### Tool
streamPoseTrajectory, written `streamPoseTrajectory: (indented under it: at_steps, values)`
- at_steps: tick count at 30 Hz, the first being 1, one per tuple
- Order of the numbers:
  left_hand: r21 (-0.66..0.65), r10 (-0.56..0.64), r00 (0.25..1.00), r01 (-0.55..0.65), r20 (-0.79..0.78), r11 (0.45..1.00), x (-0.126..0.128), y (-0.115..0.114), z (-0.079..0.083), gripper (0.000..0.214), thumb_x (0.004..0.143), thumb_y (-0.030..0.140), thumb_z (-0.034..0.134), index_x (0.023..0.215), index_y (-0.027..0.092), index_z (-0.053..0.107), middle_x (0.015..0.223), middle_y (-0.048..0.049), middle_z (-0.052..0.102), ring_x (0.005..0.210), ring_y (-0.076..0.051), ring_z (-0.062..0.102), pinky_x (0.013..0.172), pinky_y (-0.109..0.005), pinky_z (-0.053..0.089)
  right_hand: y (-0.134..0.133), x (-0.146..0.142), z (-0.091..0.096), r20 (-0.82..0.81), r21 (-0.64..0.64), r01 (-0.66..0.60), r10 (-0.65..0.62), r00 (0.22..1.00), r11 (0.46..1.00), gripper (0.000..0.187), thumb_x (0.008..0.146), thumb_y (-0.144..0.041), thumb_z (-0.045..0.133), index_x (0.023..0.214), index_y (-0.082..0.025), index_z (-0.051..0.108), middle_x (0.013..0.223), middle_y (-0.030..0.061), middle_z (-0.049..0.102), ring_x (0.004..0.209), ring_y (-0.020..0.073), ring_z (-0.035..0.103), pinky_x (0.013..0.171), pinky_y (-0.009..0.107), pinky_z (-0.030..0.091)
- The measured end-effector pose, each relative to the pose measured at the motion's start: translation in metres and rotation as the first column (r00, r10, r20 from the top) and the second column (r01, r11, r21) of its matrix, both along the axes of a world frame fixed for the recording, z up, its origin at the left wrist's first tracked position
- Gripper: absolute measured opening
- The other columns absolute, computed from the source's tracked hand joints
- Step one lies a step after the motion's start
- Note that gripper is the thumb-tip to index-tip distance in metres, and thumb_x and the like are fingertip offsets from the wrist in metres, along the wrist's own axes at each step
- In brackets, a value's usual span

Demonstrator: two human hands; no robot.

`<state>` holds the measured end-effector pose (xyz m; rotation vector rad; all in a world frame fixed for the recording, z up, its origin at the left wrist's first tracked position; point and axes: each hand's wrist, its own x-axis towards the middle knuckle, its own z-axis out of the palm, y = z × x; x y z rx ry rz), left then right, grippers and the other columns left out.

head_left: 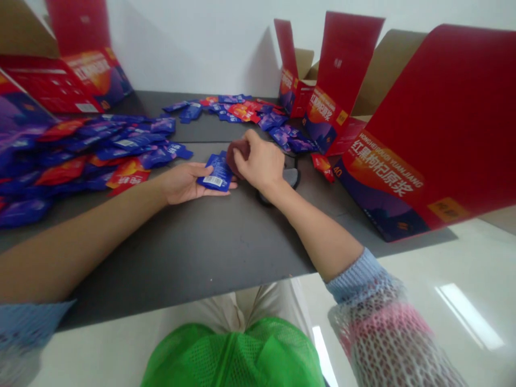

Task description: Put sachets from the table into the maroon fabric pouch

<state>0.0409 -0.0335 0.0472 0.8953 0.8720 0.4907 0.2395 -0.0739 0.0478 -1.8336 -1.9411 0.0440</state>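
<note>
A blue sachet with a white barcode lies on the fingers of my left hand, my thumb pressing on its left edge. My right hand is closed around a dark reddish-brown piece, perhaps a cloth, at the sachet's right side. Whether the cloth touches the sachet I cannot tell. Part of a grey and black object shows beneath my right wrist; its kind is hidden. Left of my hands spreads a large heap of blue and red sachets.
More sachets form an arc at the back of the dark table. Open red cartons stand at the right, including a large carton near the edge. Another open carton stands at the back left, against the white wall.
</note>
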Motion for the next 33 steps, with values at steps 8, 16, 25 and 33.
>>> streamPoseTrajectory:
  at_steps: [8, 16, 25, 33]
  values:
    - [-0.125, 0.047, 0.998, -0.041, 0.042, 0.991, 0.006, -0.003, 0.008, 0.061, 0.106, 0.048, 0.024, 0.138, 0.012, 0.060, 0.106, -0.0163, 0.076, 0.088, -0.027, 0.074, 0.077, -0.036, 0.061, -0.025, -0.042, -0.009, 0.133, 0.003, -0.501, 0.496, 0.858, 0.866, 0.027, 0.100, -0.041, 0.050, 0.105, -0.023, 0.071, 0.105, 0.0056, 0.075, 0.098, 0.0228, 0.065, 0.073, 0.033, 0.045]
    - [-0.110, 0.026, 0.997, -0.019, 0.066, 0.994, 0.002, -0.001, 0.009, 0.081, 0.100, 0.070, 0.017, 0.137, 0.012, 0.060, 0.092, -0.0117, 0.074, 0.087, -0.027, 0.071, 0.078, -0.036, 0.058, -0.021, -0.038, -0.009, 0.166, 0.052, -0.419, 0.406, 0.898, 0.906, 0.029, 0.101, -0.044, 0.053, 0.110, -0.026, 0.073, 0.101, 0.0055, 0.071, 0.099, 0.0217, 0.061, 0.073, 0.031, 0.042]
    - [0.009, 0.074, 0.994, -0.074, 0.075, 0.997, 0.009, -0.012, 0.012, 0.061, 0.106, 0.056, 0.023, 0.146, 0.018, 0.050, 0.110, -0.0106, 0.075, 0.106, -0.030, 0.069, 0.101, -0.060, 0.047, -0.007, -0.015, -0.006, 0.077, 0.009, -0.179, 0.177, 0.981, 0.984, 0.040, 0.104, -0.048, 0.044, 0.122, -0.026, 0.072, 0.106, 0.0085, 0.068, 0.103, 0.0231, 0.059, 0.077, 0.031, 0.044]
    - [-0.050, 0.089, 0.977, -0.081, 0.193, 0.996, 0.005, -0.009, 0.005, 0.060, 0.105, 0.058, 0.025, 0.140, 0.021, 0.058, 0.106, -0.0097, 0.076, 0.088, -0.025, 0.073, 0.091, -0.049, 0.057, -0.016, -0.021, -0.014, -0.028, 0.135, -0.284, 0.290, 0.956, 0.949, 0.037, 0.101, -0.046, 0.051, 0.116, -0.024, 0.076, 0.131, 0.0121, 0.055, 0.115, 0.0243, 0.053, 0.089, 0.035, 0.048]
